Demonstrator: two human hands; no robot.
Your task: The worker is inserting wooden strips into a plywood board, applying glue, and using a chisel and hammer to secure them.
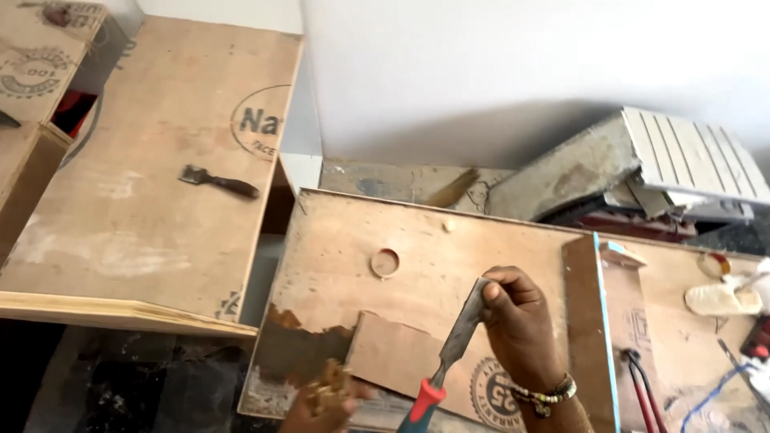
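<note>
My right hand (521,329), with a beaded bracelet at the wrist, grips the metal blade of a chisel (461,329) near its top end. The chisel slants down to a red and teal handle at the bottom edge. It lies over a plywood board (337,240) that has a round hole (385,262) and a loose thin veneer piece (393,353). My left hand (321,405) is at the board's near edge, closed on brown crumbly wood scraps (330,378). Dark patches mark the board beside it.
A second plywood sheet (160,160) lies at left with a dark-handled scraper (216,183) on it. A brown strip with a blue edge (595,321) stands right of my hand. Red and black cables (642,393), a pale cloth (722,298) and a ribbed white panel (690,156) sit at right.
</note>
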